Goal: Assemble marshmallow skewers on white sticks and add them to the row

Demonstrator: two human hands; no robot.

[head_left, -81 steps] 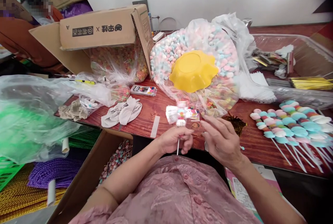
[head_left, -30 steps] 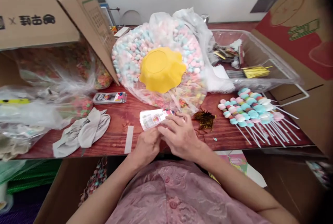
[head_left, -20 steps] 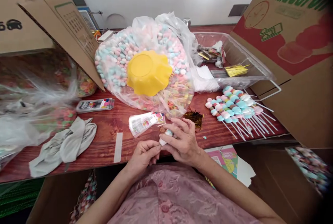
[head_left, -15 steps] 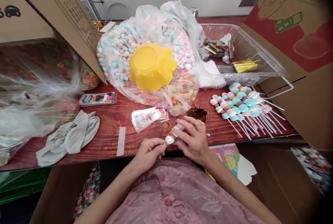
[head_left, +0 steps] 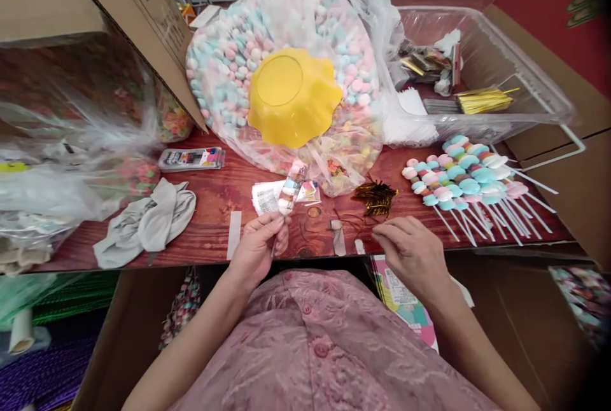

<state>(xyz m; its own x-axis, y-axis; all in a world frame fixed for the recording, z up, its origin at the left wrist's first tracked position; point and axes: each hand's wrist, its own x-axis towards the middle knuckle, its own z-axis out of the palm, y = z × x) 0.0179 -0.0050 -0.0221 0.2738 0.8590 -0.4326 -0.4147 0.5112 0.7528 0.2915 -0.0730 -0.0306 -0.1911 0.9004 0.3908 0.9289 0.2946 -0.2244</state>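
Observation:
My left hand (head_left: 258,244) is closed around the lower end of a marshmallow skewer (head_left: 292,188), which stands tilted upward in a clear printed wrapper. Behind the skewer lies a fan of flat printed wrappers (head_left: 265,197), partly covered by it. To the right, my right hand (head_left: 414,250) hovers at the table edge with thumb and fingers pinched together; whatever is between them is too small to make out. Just beyond those fingers sits a small bundle of shiny brown-gold twist ties (head_left: 376,197), with a few loose ones nearby.
Finished marshmallow skewers (head_left: 461,175) lie piled at right. Behind them stands a clear plastic bin (head_left: 515,35) holding gold ties and packets. A yellow scalloped bowl (head_left: 291,99) rests upside down on a big bag of marshmallows (head_left: 219,61). A grey cloth (head_left: 147,220) lies left.
My left hand has raised the wrapped skewer upright, away from my right hand. My right hand has let go of the wrapper and moved right, toward the twist ties. The view has shifted.

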